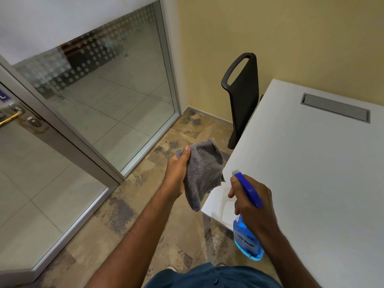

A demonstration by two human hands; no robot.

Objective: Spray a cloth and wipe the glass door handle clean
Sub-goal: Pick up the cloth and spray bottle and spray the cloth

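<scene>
Beside the white worktop [311, 163], the left hand [176, 173] grips a grey cloth [202, 172], hanging lengthwise downward; the right hand [252, 206] clasps a blue spray bottle [247, 235], upright, nozzle pointing up-left at the cloth. The brass door handle [9, 119] sits far left, untouched.
</scene>
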